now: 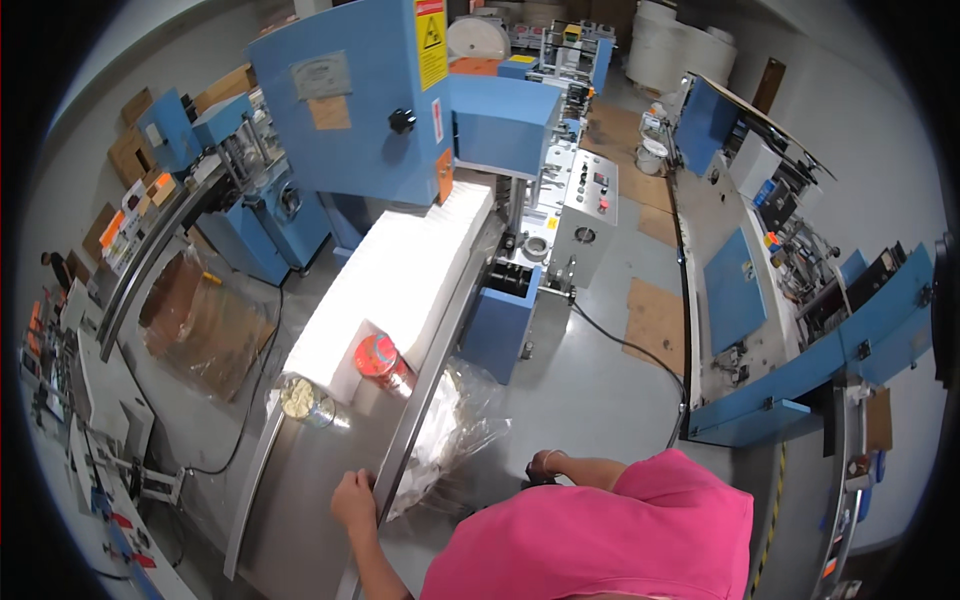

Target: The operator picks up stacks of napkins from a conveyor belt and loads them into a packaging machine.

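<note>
My left hand (352,497) rests over the long metal tray (300,490), next to its right rail, fingers curled. What they hold, if anything, is hidden. My right forearm (590,471) comes out of the pink sleeve; at its end my right hand (543,467) is small and dark, so its fingers are unclear. Farther up the tray lies a long white paper stack (405,255), running beneath the blue machine housing. At its near end a red-topped clear container (380,358) leans, and left of it is a clear container with pale contents (306,399).
The blue machine housing (345,110) rises at the tray's far end. A grey control box (588,215) stands to its right, with a black cable (640,350) on the floor. Crumpled plastic film (450,430) hangs beside the tray. Cardboard (205,320) lies left, another machine (740,290) right.
</note>
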Action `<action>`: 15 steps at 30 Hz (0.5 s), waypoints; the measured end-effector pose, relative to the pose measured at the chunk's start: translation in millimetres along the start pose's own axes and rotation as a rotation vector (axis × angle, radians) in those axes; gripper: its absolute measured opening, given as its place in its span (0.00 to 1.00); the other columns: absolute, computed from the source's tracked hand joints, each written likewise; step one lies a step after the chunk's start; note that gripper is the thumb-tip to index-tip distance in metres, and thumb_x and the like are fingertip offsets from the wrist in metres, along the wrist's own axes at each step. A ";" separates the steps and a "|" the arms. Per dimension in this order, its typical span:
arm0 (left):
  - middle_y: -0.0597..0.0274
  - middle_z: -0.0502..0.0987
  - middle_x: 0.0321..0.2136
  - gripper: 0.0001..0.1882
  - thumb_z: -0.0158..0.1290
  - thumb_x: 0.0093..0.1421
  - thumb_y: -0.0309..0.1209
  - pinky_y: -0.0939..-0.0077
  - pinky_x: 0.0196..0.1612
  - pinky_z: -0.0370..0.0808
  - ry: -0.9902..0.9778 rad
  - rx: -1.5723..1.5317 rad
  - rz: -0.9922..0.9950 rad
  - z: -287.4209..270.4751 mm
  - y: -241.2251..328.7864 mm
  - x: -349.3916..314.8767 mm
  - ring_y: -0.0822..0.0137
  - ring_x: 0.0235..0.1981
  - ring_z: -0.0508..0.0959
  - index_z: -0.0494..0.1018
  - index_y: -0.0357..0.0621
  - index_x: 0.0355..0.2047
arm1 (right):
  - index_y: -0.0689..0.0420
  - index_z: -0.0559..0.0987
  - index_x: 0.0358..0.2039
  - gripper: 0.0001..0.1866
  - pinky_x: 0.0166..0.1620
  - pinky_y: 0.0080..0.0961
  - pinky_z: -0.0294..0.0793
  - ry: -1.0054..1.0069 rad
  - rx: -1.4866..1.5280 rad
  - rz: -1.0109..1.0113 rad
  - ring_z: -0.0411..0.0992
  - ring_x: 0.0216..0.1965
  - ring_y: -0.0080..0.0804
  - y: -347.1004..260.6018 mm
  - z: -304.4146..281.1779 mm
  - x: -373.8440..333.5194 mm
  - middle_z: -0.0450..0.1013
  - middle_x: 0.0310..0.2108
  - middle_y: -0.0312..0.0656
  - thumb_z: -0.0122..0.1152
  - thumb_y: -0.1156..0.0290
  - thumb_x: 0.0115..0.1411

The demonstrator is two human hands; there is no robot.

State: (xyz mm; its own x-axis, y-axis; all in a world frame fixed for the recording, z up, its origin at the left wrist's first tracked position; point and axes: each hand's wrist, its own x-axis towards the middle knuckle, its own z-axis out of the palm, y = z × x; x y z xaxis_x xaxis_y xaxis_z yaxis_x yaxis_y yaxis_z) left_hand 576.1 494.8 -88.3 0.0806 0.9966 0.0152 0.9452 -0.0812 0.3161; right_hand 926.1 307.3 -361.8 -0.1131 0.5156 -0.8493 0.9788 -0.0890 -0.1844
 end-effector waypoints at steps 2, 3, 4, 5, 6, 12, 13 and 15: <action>0.51 0.77 0.22 0.16 0.49 0.59 0.44 0.54 0.30 0.71 -0.031 -0.038 0.093 6.5 -8.7 9.3 0.46 0.27 0.76 0.74 0.45 0.24 | 0.57 0.81 0.37 0.16 0.46 0.37 0.73 -0.027 -0.072 -0.067 0.74 0.44 0.45 -10.6 -7.3 9.3 0.76 0.41 0.48 0.58 0.64 0.49; 0.51 0.76 0.22 0.16 0.49 0.59 0.44 0.55 0.30 0.71 -0.064 -0.077 0.195 9.9 -13.2 13.1 0.46 0.26 0.76 0.75 0.45 0.24 | 0.58 0.80 0.39 0.19 0.49 0.38 0.71 -0.051 -0.138 -0.128 0.73 0.45 0.47 -15.6 -11.0 13.5 0.75 0.43 0.50 0.51 0.60 0.53; 0.51 0.76 0.22 0.16 0.49 0.59 0.44 0.55 0.30 0.71 -0.066 -0.075 0.205 12.9 -16.0 17.7 0.46 0.26 0.76 0.75 0.45 0.24 | 0.58 0.80 0.39 0.19 0.49 0.38 0.71 -0.047 -0.128 -0.125 0.73 0.45 0.47 -25.9 -15.3 15.2 0.75 0.43 0.50 0.51 0.60 0.53; 0.50 0.76 0.22 0.16 0.51 0.58 0.43 0.57 0.29 0.71 -0.107 -0.175 0.208 14.8 -18.8 18.1 0.46 0.26 0.76 0.75 0.44 0.24 | 0.54 0.80 0.40 0.19 0.50 0.38 0.71 0.062 0.183 0.034 0.73 0.46 0.46 -40.1 -19.1 14.4 0.75 0.43 0.48 0.51 0.59 0.52; 0.50 0.76 0.22 0.15 0.52 0.57 0.42 0.58 0.29 0.71 -0.149 -0.275 0.212 15.7 -21.0 18.7 0.47 0.25 0.77 0.76 0.44 0.24 | 0.51 0.80 0.41 0.19 0.50 0.38 0.71 0.171 0.493 0.196 0.73 0.47 0.44 -53.7 -24.4 14.4 0.76 0.43 0.46 0.52 0.58 0.52; 0.51 0.75 0.18 0.14 0.55 0.55 0.39 0.66 0.27 0.70 -0.155 -0.530 0.175 27.4 -24.2 22.3 0.56 0.20 0.76 0.76 0.39 0.23 | 0.48 0.80 0.42 0.20 0.50 0.38 0.71 0.248 0.559 0.114 0.73 0.48 0.40 -89.1 -47.0 -8.1 0.75 0.44 0.43 0.53 0.56 0.51; 0.51 0.75 0.18 0.14 0.55 0.55 0.39 0.66 0.27 0.70 -0.157 -0.538 0.180 29.1 -25.1 23.7 0.56 0.20 0.76 0.76 0.39 0.23 | 0.47 0.80 0.41 0.20 0.49 0.38 0.72 0.260 0.554 0.108 0.73 0.47 0.40 -85.3 -43.3 -5.5 0.76 0.43 0.43 0.55 0.53 0.50; 0.52 0.73 0.16 0.14 0.56 0.55 0.37 0.69 0.26 0.69 -0.165 -0.621 0.155 32.4 -26.2 26.5 0.61 0.17 0.73 0.75 0.38 0.23 | 0.46 0.81 0.41 0.21 0.48 0.38 0.72 0.272 0.545 0.109 0.74 0.45 0.41 -73.5 -35.8 -1.2 0.77 0.42 0.42 0.57 0.51 0.49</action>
State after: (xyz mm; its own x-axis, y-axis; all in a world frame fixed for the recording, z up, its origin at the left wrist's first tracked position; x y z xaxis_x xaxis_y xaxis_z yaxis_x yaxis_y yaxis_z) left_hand 563.7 523.0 -126.9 0.2951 0.9551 -0.0260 0.5646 -0.1523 0.8112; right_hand 860.4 343.7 -329.5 0.1001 0.6715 -0.7342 0.7463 -0.5387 -0.3909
